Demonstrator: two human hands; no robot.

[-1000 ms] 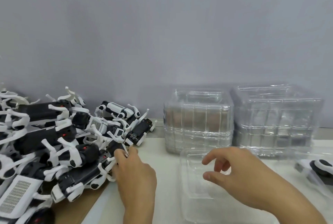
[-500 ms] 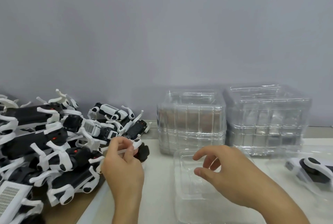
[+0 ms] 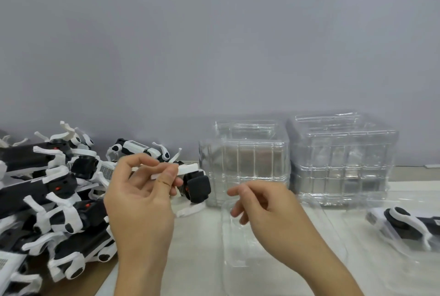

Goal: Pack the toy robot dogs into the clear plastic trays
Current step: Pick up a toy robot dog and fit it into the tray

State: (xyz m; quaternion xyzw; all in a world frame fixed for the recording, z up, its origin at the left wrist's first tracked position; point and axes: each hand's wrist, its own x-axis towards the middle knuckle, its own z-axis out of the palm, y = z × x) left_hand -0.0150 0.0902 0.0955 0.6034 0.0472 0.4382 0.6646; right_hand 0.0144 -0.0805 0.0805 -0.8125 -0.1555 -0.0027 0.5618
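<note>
My left hand (image 3: 142,195) pinches a black-and-white toy robot dog (image 3: 194,182) by a white leg and holds it above the table, just right of a heap of toy dogs (image 3: 54,195). My right hand (image 3: 269,212) hovers with loosely curled fingers over an empty clear plastic tray (image 3: 281,269) lying on the table in front of me, and it holds nothing. Another toy dog (image 3: 404,224) lies in a clear tray at the right edge.
Two tall stacks of clear trays (image 3: 245,162) (image 3: 342,157) stand at the back against a grey wall. The dog heap rests on brown cardboard (image 3: 78,281) at the left. White table surface (image 3: 190,260) shows between the heap and the tray.
My left hand reached into the heap, pinched a dog's leg and lifted that dog up and to the right. My right hand stayed over the empty tray.
</note>
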